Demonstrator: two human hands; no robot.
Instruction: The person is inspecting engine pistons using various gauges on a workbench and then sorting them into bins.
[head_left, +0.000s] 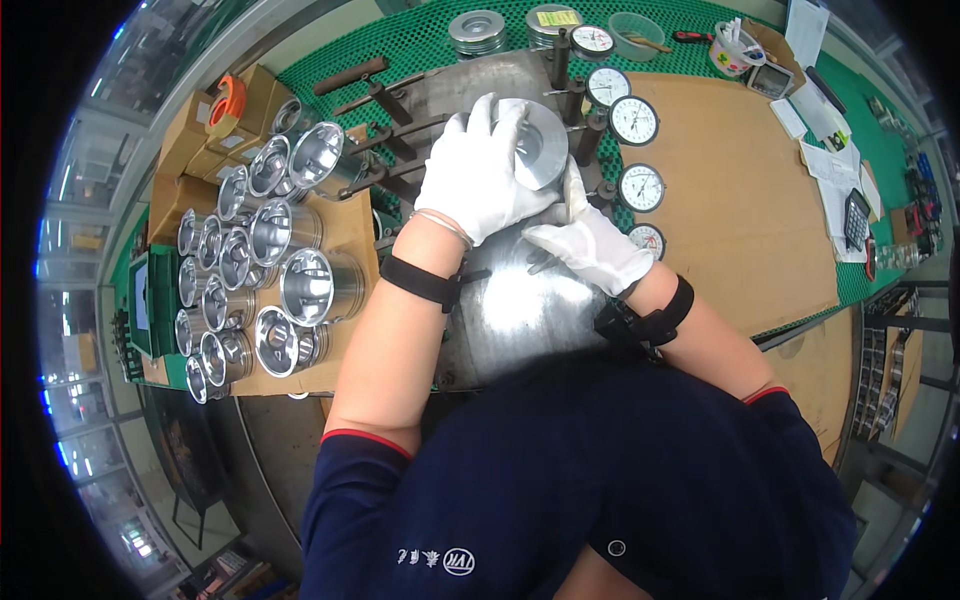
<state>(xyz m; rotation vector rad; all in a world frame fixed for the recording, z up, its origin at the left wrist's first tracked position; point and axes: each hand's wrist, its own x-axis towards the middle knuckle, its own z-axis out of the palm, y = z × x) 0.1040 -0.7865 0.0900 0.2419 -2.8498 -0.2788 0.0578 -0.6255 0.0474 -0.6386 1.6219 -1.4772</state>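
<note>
1 silver piston [547,152] sat in the left grip [470,180], whose white-gloved fingers lay spread over its top with the thumb at its near edge, holding it. The right grip [595,250], also gloved, was just beside the piston's near right edge; whether it was closed on anything could not be told. Under both grips stretched a steel plate [520,320]. Left of the left grip, many shiny pistons [300,280] were set out on cardboard [350,225]. 5 dial gauges [634,120] stood right of the left grip; a calculator [856,218] lay well right of the right grip.
</note>
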